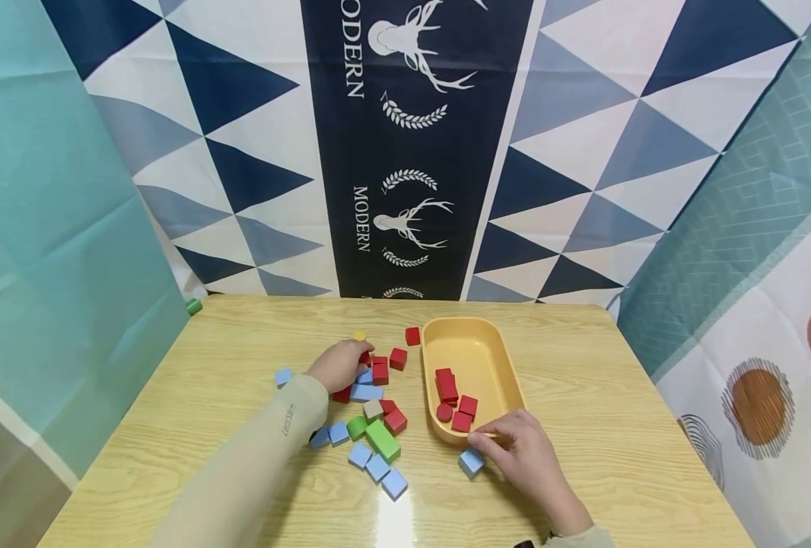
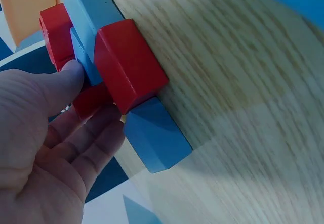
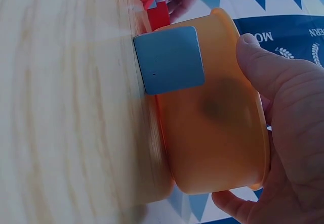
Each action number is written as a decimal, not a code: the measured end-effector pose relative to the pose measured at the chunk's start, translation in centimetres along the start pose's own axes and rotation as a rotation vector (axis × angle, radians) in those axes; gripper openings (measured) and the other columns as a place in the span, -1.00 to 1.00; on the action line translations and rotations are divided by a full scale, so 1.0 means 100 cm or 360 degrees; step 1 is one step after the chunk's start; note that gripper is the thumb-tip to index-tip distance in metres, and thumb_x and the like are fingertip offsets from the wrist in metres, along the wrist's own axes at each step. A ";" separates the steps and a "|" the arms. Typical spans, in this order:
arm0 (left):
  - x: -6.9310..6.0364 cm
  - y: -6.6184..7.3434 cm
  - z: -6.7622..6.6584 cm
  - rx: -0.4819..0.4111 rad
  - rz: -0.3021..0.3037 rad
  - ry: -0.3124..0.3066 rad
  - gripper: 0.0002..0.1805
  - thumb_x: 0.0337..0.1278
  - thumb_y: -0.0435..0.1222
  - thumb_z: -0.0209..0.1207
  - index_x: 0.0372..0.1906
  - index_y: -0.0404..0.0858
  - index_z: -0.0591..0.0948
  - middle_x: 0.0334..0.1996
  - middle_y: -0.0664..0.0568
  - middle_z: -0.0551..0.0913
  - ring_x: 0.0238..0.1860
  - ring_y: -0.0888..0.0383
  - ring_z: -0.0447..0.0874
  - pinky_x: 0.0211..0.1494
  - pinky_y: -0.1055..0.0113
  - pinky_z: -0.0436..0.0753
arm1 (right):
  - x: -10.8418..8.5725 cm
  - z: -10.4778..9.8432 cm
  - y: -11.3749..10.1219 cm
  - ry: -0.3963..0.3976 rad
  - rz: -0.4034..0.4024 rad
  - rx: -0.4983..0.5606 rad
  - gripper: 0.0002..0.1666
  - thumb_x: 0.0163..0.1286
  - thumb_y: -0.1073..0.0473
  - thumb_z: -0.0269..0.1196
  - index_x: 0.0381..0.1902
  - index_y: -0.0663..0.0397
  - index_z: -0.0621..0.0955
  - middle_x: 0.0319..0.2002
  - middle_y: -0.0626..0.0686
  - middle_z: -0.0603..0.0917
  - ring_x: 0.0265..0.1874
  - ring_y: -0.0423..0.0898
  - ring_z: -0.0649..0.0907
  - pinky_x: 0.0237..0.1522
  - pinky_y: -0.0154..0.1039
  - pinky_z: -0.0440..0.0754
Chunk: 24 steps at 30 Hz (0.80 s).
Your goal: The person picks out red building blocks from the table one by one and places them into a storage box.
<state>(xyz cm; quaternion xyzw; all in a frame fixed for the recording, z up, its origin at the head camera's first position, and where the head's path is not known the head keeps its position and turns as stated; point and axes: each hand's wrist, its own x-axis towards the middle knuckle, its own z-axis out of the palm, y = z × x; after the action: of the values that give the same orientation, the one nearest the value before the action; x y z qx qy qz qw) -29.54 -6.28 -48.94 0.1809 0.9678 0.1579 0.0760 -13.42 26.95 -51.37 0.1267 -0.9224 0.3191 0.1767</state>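
Observation:
My left hand (image 1: 340,365) is among the blocks left of the yellow-orange tub (image 1: 430,335). In the left wrist view, the thumb and fingers of that hand (image 2: 61,128) pinch a red block (image 2: 92,100), partly hidden, beside a long blue block (image 2: 91,9) and another red block (image 2: 129,64). My right hand (image 1: 529,460) holds the tub's near rim; in the right wrist view the thumb of this hand (image 3: 288,107) lies at the rim of the tub (image 3: 217,133). A blue block (image 1: 472,462) stands on the table just outside the tub, near the right thumb.
Several red blocks lie inside the tub. On the wooden table (image 1: 241,335), blue blocks (image 1: 378,466), a green block (image 1: 383,441), a beige block (image 1: 373,410) and a red block (image 1: 412,336) lie left of it. A green piece (image 1: 194,306) is at the far left corner.

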 end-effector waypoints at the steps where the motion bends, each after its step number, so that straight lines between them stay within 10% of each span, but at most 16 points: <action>1: 0.000 -0.001 0.001 0.0008 0.0006 0.0014 -0.52 0.47 -0.26 0.32 0.40 -0.21 0.60 0.23 -0.13 0.74 0.27 -0.07 0.71 0.43 -0.01 0.66 | 0.000 0.000 0.000 0.0001 -0.0002 0.0002 -0.89 0.19 0.00 0.62 -0.39 -0.35 0.84 -0.40 -0.43 0.73 -0.27 -0.41 0.51 -0.25 -0.36 0.51; 7: -0.004 0.012 -0.007 -0.0029 0.0088 0.0168 -0.52 0.50 -0.24 0.30 0.41 -0.22 0.58 0.29 -0.14 0.70 0.33 -0.09 0.69 0.46 -0.01 0.64 | 0.000 0.001 -0.002 0.0016 -0.0023 0.0025 -0.87 0.19 0.02 0.63 -0.39 -0.37 0.84 -0.41 -0.41 0.74 -0.29 -0.39 0.51 -0.27 -0.36 0.49; 14: -0.008 0.071 -0.016 -0.0160 0.0389 0.0342 -0.53 0.56 -0.22 0.24 0.43 -0.23 0.55 0.32 -0.11 0.67 0.35 -0.03 0.67 0.47 0.08 0.64 | -0.001 -0.002 -0.003 0.0045 -0.0050 0.0030 -0.86 0.19 0.04 0.63 -0.40 -0.39 0.83 -0.41 -0.43 0.74 -0.29 -0.39 0.51 -0.28 -0.36 0.48; 24: -0.010 0.122 0.012 -0.0045 0.0495 0.0091 -0.53 0.49 -0.12 0.31 0.39 -0.08 0.61 0.30 0.06 0.69 0.34 0.13 0.64 0.51 0.21 0.59 | 0.000 -0.003 -0.005 0.0001 -0.0002 0.0040 -0.89 0.21 0.01 0.61 -0.40 -0.37 0.84 -0.41 -0.41 0.73 -0.29 -0.39 0.50 -0.29 -0.37 0.48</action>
<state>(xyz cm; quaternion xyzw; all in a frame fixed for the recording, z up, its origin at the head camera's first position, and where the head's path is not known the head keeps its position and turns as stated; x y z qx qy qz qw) -24.40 4.48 -45.86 0.3230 0.9275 0.1865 0.0257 -13.22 26.76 -50.89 0.1292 -0.9183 0.3304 0.1756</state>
